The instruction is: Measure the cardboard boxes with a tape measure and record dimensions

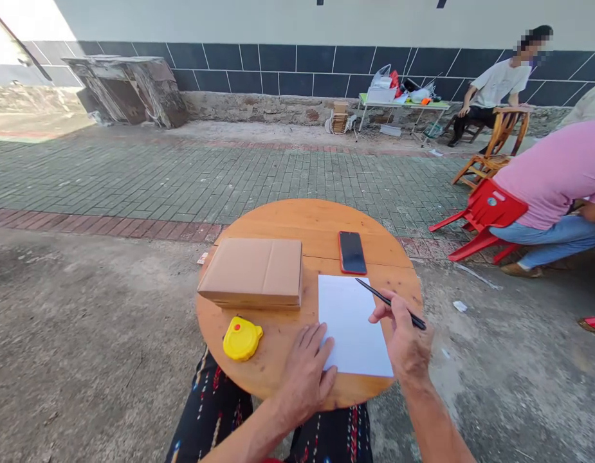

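Note:
A white sheet of paper (350, 321) lies on the round wooden table (316, 218) in front of me. My left hand (307, 366) rests flat with its fingers spread, the fingertips on the paper's left edge. Over the sheet's right side, my right hand (406, 334) grips a black pen (386, 301), its tip pointing up and left above the upper part of the paper. Left of the paper sits a closed brown cardboard box (253, 270). A yellow tape measure (242, 339) with a red button lies nearer me, below the box. Behind the sheet is a phone (352, 252) in a red case.
At right, a person in a pink shirt (562, 170) sits on a red plastic chair (493, 209). A wooden chair (500, 145) and another seated person (502, 83) are farther back. A cluttered folding table (406, 106) stands along the wall.

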